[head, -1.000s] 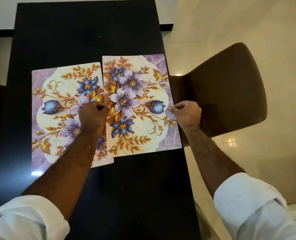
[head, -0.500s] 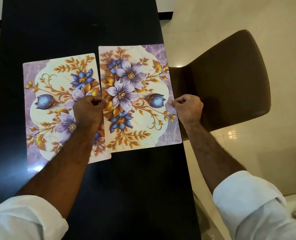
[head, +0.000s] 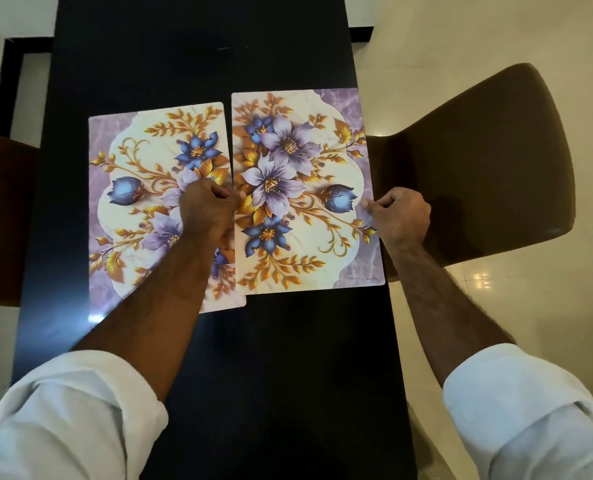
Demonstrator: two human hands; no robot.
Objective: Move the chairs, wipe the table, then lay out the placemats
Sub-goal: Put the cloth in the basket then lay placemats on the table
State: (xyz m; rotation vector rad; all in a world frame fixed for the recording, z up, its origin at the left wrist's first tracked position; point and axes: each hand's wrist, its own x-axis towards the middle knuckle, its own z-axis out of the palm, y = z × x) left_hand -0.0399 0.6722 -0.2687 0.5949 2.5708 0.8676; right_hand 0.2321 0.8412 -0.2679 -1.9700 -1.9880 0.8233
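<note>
Black, glossy bench (head: 288,358), long and narrow, running from near to far; it carries two floral placemats side by side across its width. Right placemat (head: 305,188): cream and lilac with gold leaves and purple flowers, lying flat against the right edge of the bench, its near right corner just over that edge. Left placemat (head: 142,188): same print, set a little nearer, its right edge tucked slightly under the right one near the bottom. Left hand (head: 206,211): grip pinched shut on the left edge of the right placemat, resting over the seam between the two. Right hand (head: 400,214): grip pinched on the right edge of the same placemat, thumb and fingertips (head: 369,203) meeting at the border. Holding both short sides at once appears meant to slide and square the placemat without creasing it, likely to line it up with its neighbour and the seat beside it. Brown chair (head: 489,161): stands at the right of the bench, drawn clear of it, seat facing the right placemat. Another dark chair (head: 0,220) shows partly at the left. White rolled sleeves (head: 80,417) at the near edge. Floor pale and shiny.
</note>
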